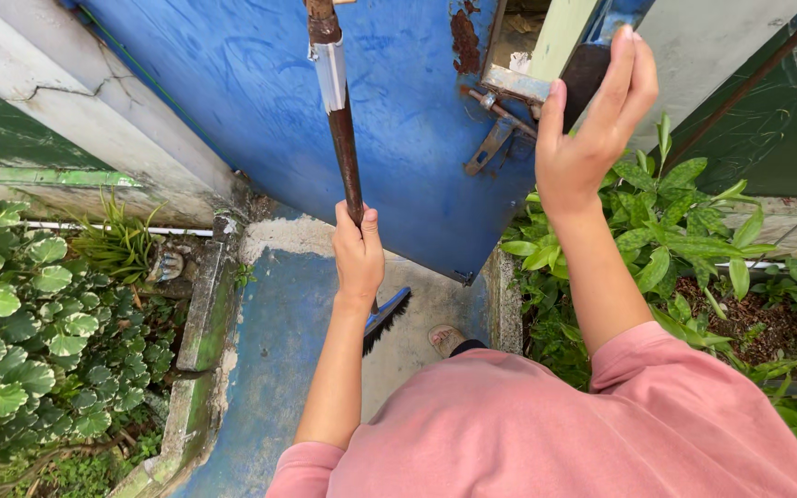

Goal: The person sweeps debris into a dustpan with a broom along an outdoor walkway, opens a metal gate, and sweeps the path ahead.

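Observation:
My left hand (359,249) is closed around the dark rusty handle of a broom (343,138), which stands nearly upright. Its blue head with black bristles (386,318) rests on the concrete path below my hand. My right hand (592,129) is raised with fingers together, touching the edge of a blue metal door (398,111) near its rusty latch (495,129). I wear a pink top, and one foot in a sandal (445,338) shows on the path.
A narrow concrete path (279,350) painted blue in part runs between low kerbs. Round-leaved green plants (29,332) fill the left bed; long-leaved plants (684,231) fill the right one. A cracked white wall (66,101) stands at upper left.

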